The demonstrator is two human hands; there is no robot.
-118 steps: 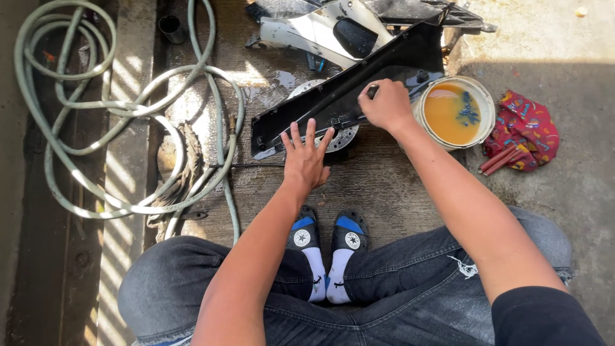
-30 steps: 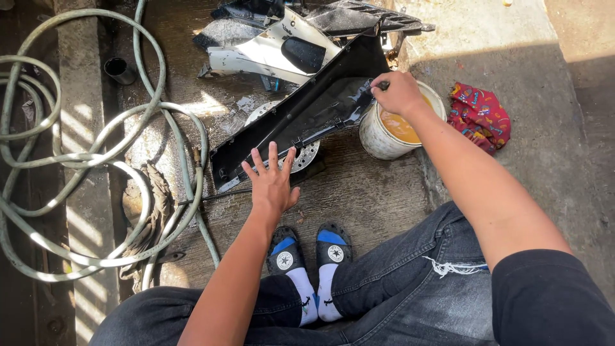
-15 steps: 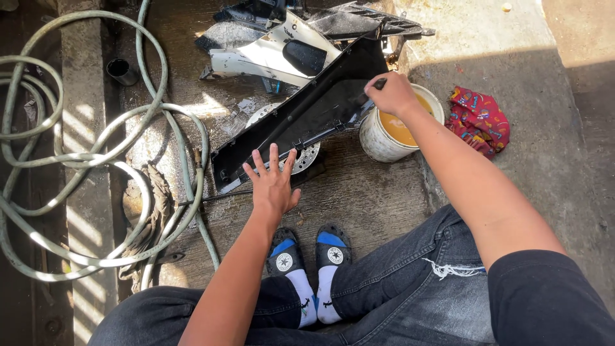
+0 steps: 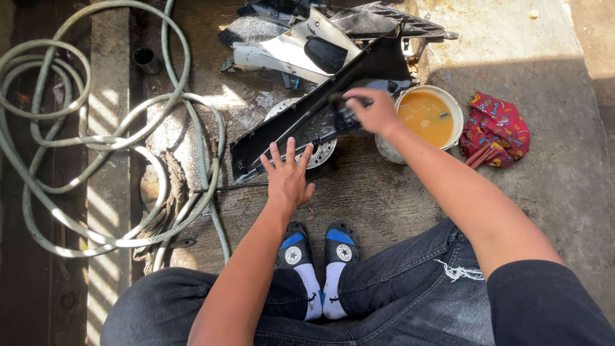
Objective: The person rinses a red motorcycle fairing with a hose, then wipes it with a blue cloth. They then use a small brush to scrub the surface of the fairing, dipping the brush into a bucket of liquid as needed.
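Two hands worked on a long black panel [image 4: 301, 118] that lay across the wet concrete. Its long axis ran from seven o'clock up to one o'clock, the far end propped higher against a heap of white and black fairings [image 4: 307, 45] at twelve o'clock. The panel looked like hard moulded plastic, matt, with raised edges.

The left hand [image 4: 288, 176] lay flat with fingers spread, fingertips on the panel's near edge, over a round perforated metal disc [image 4: 317, 147]. The right hand [image 4: 375, 110] was blurred, closed round a dark handle, perhaps a brush [image 4: 339, 99], over the panel's middle; how tightly it gripped I could not tell.

At three o'clock from that hand stood a pale bucket [image 4: 448, 102] of cloudy orange liquid, touching the panel's side. Further at three o'clock lay a crumpled red patterned cloth [image 4: 496, 128].

At nine o'clock a pale green hose [image 4: 96, 141] coiled in loose loops, with a grey rag [image 4: 168, 186] among them.
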